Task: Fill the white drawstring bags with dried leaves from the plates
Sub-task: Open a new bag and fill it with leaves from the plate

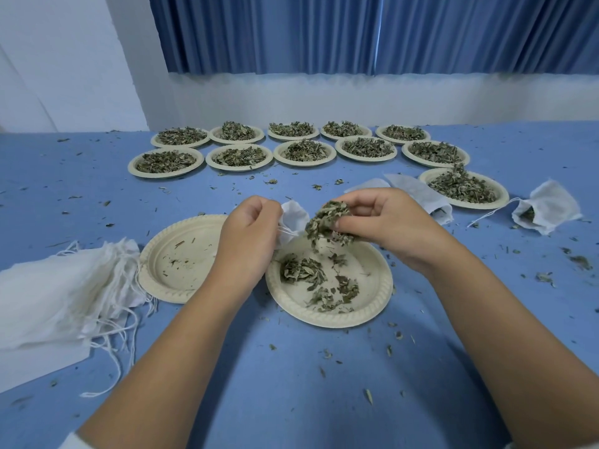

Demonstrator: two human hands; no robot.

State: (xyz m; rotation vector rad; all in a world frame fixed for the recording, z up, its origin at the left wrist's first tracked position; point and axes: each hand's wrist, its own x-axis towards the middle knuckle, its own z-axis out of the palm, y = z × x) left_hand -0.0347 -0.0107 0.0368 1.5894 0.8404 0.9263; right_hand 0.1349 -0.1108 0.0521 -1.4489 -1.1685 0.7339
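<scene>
My left hand [249, 234] grips a white drawstring bag [294, 218] by its mouth, above the near plate [379, 296]. My right hand [385, 218] holds a clump of dried leaves [327, 222] right beside the bag's opening, and bits are dropping from it. That cream plate holds a thin scatter of leaves. A second cream plate [181, 257] to its left holds only crumbs. A stack of unfilled white bags [61, 286] with loose strings lies at the left.
Several plates heaped with dried leaves [304, 150] stand in two rows at the back, one more [463, 189] at the right. Two white bags [418, 192] lie by that plate and another bag [547, 209] further right. Leaf crumbs litter the blue table.
</scene>
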